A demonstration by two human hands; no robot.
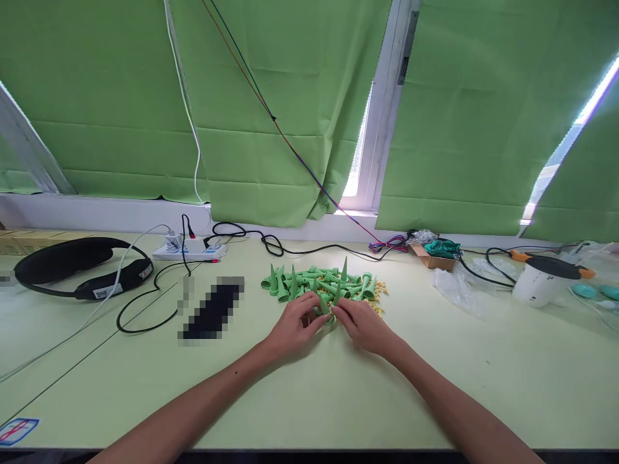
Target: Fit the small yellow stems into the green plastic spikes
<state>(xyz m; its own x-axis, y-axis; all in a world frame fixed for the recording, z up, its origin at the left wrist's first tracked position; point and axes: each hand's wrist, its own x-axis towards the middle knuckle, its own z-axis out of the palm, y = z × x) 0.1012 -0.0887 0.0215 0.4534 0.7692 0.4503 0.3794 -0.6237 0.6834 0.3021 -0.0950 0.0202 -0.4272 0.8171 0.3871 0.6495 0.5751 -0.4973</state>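
Observation:
My left hand [297,320] is at the near edge of a pile of green cone-shaped plastic pieces [309,277]. Its fingers are closed round a green cone [323,305] that stands tilted between thumb and forefinger. Right beside it, almost touching, my right hand [360,322] has its thumb and forefinger pinched together at the cone's lower end; whatever small thing they hold is hidden. Several of the cones stand upright and others lie on their sides. Small yellow pieces [380,290] are scattered along the pile's right side and partly under it.
On the left are a black neckband device [87,270], a white power strip [191,250] with cables, and a blurred dark flat object [215,312]. To the right, a small cardboard box [432,258], clear plastic bags [454,290] and a white container [544,283] stand on the pale table [290,406].

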